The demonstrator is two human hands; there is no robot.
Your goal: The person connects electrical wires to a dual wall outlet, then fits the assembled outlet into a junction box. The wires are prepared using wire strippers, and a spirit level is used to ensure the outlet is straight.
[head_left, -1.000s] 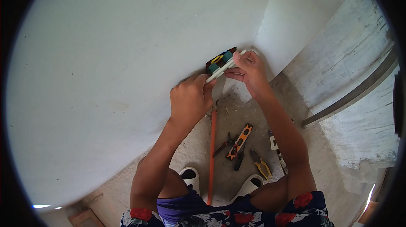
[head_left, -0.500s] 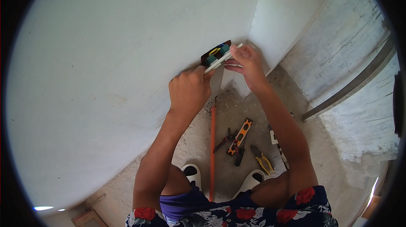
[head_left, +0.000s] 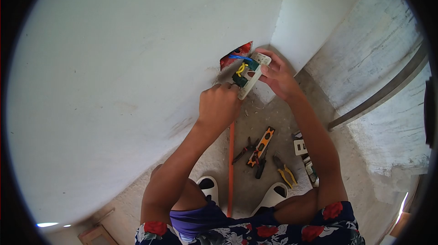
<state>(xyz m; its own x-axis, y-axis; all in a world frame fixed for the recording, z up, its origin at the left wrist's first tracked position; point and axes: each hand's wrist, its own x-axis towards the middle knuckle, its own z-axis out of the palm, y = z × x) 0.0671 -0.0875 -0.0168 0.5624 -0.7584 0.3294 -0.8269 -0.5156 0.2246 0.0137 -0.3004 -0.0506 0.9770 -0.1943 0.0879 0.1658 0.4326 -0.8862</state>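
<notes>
White faceplate (head_left: 251,83) | left grip (head_left: 220,104) pinches lower end | right grip (head_left: 280,79) clasps upper end

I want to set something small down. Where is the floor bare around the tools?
Bare floor lies past the level, left of the right arm; another patch lies right of that arm, before the rough panel. It is crowded between the orange pipe and white frame, where dark pliers, level and yellow-handled pliers lie.

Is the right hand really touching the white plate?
Touching. The head view shows the right hand holding the white plate near its upper end, thumb against the edge.
</notes>
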